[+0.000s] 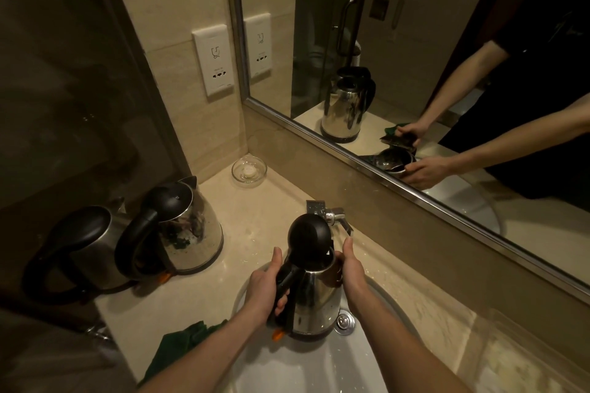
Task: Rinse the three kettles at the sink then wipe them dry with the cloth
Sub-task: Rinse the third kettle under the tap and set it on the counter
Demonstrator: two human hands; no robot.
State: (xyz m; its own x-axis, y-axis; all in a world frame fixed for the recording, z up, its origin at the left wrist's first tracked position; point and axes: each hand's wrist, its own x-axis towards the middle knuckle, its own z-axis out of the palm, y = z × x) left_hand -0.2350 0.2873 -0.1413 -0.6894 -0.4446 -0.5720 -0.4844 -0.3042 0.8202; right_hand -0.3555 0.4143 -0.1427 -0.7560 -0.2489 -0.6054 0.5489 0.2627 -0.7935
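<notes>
Head camera looks down: a steel kettle [314, 293], lid up, hangs over the sink [319, 367] at 6 o'clock. Left hand [266, 292] wraps its handle; right hand [351, 271] cups its side. Tipping the mouth under the tap [333, 215] at 12 o'clock should rinse it best.

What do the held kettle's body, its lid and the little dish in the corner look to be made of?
Held kettle body: polished metal, probably stainless steel, with mirror-like reflections. Lid: black, smooth, likely plastic, with only a dull sheen. Corner dish: clear glass, the counter showing through it.
</notes>
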